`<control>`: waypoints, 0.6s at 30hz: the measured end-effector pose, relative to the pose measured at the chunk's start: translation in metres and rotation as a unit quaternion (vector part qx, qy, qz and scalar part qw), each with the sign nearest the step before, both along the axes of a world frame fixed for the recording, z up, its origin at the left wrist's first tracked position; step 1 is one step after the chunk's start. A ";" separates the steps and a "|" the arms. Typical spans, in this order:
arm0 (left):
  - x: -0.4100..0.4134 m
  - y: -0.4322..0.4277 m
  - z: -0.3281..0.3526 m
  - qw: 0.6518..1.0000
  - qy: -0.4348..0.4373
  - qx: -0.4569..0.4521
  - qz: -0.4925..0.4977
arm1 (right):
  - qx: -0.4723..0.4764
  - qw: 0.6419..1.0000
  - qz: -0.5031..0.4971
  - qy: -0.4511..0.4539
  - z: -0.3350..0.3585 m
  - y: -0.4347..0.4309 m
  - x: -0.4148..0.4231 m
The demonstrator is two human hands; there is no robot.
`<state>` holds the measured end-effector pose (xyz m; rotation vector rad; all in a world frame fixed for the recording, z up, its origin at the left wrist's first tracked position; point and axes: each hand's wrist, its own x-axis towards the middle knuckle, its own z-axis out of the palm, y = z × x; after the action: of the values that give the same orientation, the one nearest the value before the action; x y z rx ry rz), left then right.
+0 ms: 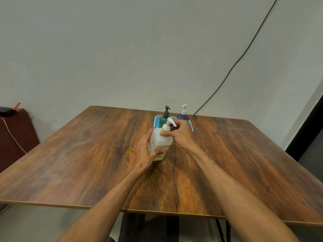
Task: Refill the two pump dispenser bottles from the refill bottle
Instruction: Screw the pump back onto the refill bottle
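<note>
Both bare forearms reach in from the near edge of the wooden table (87, 154). At its middle stands a white pump bottle (160, 143), upright. The left hand (147, 151) wraps its body, fingers curled around the label. The right hand (181, 135) closes over the bottle's shoulder, thumb pressed by the pump neck. Just behind, a blue basket (156, 119) holds a green pump bottle (165, 116) and a dark purple pump bottle (183, 114).
</note>
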<state>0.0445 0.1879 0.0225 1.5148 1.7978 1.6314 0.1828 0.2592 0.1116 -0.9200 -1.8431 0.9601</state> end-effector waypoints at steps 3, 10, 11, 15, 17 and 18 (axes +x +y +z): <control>0.002 0.000 -0.003 1.000 -0.004 -0.007 -0.010 | 0.030 0.999 -0.023 -0.002 -0.005 -0.002 -0.003; 0.001 0.001 -0.010 1.000 -0.021 0.000 -0.011 | 0.022 0.999 0.026 -0.025 -0.006 0.001 0.004; 0.002 0.000 -0.010 1.000 -0.024 -0.001 -0.013 | 0.025 0.999 0.030 -0.030 -0.006 0.002 0.003; 0.005 -0.003 -0.012 0.999 -0.043 0.000 -0.015 | 0.053 0.999 0.004 -0.010 -0.008 -0.003 -0.003; 0.005 -0.004 -0.014 0.998 -0.054 -0.001 -0.021 | 0.055 0.998 -0.001 -0.010 -0.009 -0.007 -0.004; 0.004 -0.004 -0.015 0.998 -0.055 -0.001 -0.022 | 0.052 0.999 0.002 -0.012 -0.010 -0.008 -0.004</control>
<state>0.0489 0.1843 0.0078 1.4230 1.6958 1.6571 0.1789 0.2511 0.1018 -0.8683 -1.8973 0.8493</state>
